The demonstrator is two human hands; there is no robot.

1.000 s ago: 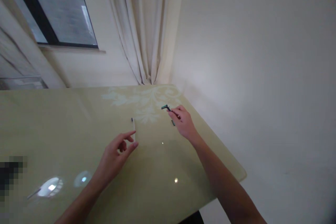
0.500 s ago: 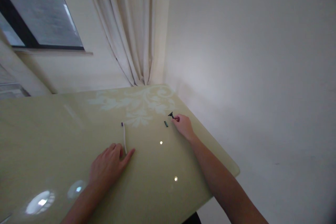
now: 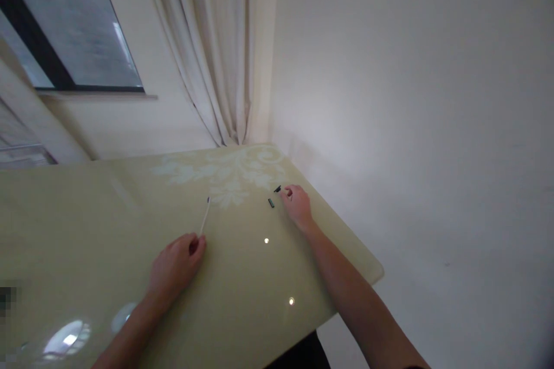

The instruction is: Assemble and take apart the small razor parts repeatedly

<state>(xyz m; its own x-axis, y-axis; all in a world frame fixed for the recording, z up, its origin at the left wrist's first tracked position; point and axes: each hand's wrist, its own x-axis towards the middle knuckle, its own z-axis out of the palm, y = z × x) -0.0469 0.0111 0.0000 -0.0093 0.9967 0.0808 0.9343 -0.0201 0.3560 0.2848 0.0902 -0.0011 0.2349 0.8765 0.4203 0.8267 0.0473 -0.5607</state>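
Observation:
My left hand (image 3: 175, 265) rests on the glossy olive table (image 3: 86, 225) with its fingers closed on the near end of a thin white toothbrush (image 3: 205, 216), which points away toward the far edge. My right hand (image 3: 296, 204) lies near the table's right edge, its fingers curled round the handle of a small dark razor (image 3: 277, 189) whose head sticks out to the left. A small dark cap-like piece (image 3: 271, 203) lies on the table just left of that hand.
The table has a pale floral print (image 3: 229, 173) at its far corner. A cream curtain (image 3: 216, 46) hangs behind the corner, a dark window (image 3: 64, 23) is at the upper left, and a plain white wall fills the right. Lamp reflections dot the near tabletop.
My left hand dropped onto the table and closed on the toothbrush's end, swinging it to tilt right. My right hand lowered the razor closer to the table.

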